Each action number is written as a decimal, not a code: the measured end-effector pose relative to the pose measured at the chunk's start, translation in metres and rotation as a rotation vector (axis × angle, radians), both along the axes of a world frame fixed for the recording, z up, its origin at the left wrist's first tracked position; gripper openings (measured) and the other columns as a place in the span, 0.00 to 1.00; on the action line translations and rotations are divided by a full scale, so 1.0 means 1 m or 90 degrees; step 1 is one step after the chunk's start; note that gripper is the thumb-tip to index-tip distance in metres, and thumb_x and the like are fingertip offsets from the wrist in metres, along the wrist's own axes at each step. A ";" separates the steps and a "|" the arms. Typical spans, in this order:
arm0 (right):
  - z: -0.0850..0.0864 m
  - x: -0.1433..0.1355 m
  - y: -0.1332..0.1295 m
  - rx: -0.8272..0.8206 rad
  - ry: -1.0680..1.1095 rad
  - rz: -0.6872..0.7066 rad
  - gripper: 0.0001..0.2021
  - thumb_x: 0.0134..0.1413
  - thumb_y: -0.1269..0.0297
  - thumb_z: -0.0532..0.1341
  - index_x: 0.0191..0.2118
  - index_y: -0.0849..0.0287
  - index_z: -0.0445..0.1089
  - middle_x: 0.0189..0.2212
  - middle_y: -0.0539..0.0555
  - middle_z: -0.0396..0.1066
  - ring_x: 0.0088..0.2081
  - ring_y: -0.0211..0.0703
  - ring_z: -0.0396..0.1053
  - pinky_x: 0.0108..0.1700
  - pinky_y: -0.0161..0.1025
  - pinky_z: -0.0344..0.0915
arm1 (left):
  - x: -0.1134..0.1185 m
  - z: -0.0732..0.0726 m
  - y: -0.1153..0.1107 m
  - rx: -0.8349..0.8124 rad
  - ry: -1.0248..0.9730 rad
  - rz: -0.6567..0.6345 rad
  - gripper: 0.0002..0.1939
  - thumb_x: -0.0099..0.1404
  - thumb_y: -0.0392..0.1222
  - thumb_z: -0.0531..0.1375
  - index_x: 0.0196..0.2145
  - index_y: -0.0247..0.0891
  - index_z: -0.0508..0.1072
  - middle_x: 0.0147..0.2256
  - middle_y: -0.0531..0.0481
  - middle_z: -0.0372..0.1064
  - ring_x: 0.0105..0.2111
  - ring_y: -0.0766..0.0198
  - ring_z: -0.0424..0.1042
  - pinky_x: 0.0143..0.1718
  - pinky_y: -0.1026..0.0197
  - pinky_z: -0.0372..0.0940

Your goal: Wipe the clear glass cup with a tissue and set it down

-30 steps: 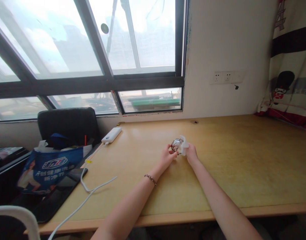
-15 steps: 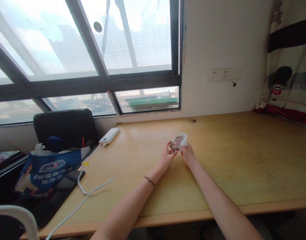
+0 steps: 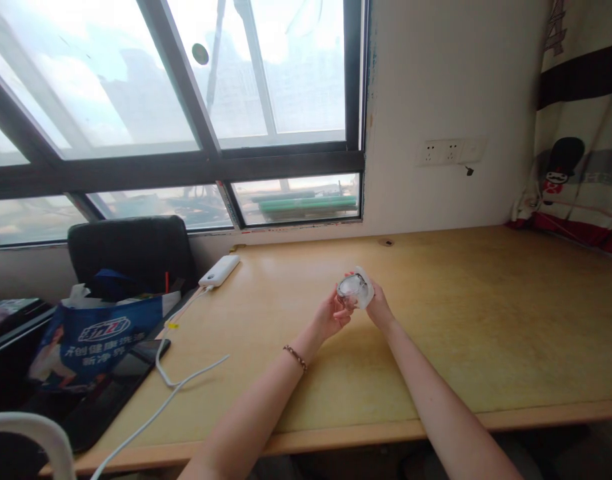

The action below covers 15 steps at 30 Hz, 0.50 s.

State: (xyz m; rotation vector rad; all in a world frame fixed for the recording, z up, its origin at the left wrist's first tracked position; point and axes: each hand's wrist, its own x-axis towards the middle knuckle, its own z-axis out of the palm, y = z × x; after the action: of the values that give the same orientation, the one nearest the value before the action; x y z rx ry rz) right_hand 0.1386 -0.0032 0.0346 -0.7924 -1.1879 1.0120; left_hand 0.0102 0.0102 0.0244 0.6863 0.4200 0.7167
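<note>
Over the middle of a wooden desk point(image 3: 486, 320), my left hand point(image 3: 330, 315) holds a small clear glass object point(image 3: 349, 289) by its rim, lifted a little off the surface. My right hand point(image 3: 378, 306) presses a white tissue point(image 3: 365, 291) against the right side of that glass. Both hands meet at the glass. A beaded bracelet point(image 3: 295, 357) sits on my left wrist.
A white power bank point(image 3: 219, 271) lies near the window, its white cable point(image 3: 176, 383) trailing toward the desk's front left. A dark phone or tablet point(image 3: 121, 387) lies at the left edge. A black chair point(image 3: 131, 253) holds a blue bag point(image 3: 93, 337). Wall sockets point(image 3: 449, 152) and a curtain point(image 3: 576, 133) stand at the right.
The glass has turned in my hands, its round face now pointing more toward me, and the tissue wraps closer round its right side. The hands rose slightly.
</note>
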 end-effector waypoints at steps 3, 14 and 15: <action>-0.008 0.003 0.006 0.017 -0.089 -0.043 0.16 0.45 0.62 0.55 0.42 0.60 0.67 0.38 0.55 0.70 0.39 0.43 0.67 0.43 0.40 0.63 | -0.006 0.001 0.004 0.001 0.001 0.033 0.18 0.56 0.54 0.53 0.28 0.35 0.67 0.24 0.51 0.65 0.11 0.81 0.41 0.11 0.72 0.43; -0.006 -0.001 0.006 -0.009 0.016 0.036 0.38 0.33 0.68 0.62 0.55 0.55 0.50 0.50 0.56 0.60 0.47 0.46 0.63 0.45 0.42 0.61 | -0.001 -0.003 0.005 0.118 -0.017 0.215 0.13 0.52 0.49 0.60 0.31 0.38 0.66 0.30 0.52 0.66 0.26 0.71 0.66 0.32 0.65 0.63; -0.004 -0.004 0.003 -0.010 0.014 0.052 0.39 0.32 0.68 0.63 0.55 0.56 0.50 0.50 0.55 0.61 0.47 0.46 0.63 0.45 0.42 0.61 | -0.001 -0.003 0.006 0.127 -0.023 0.226 0.13 0.52 0.48 0.60 0.31 0.38 0.66 0.30 0.53 0.66 0.27 0.70 0.67 0.33 0.64 0.63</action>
State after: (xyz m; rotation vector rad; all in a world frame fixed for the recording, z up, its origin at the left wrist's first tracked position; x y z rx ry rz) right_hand 0.1351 0.0002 0.0307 -0.7479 -1.2021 1.0954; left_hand 0.0097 0.0158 0.0209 0.7947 0.4453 1.1167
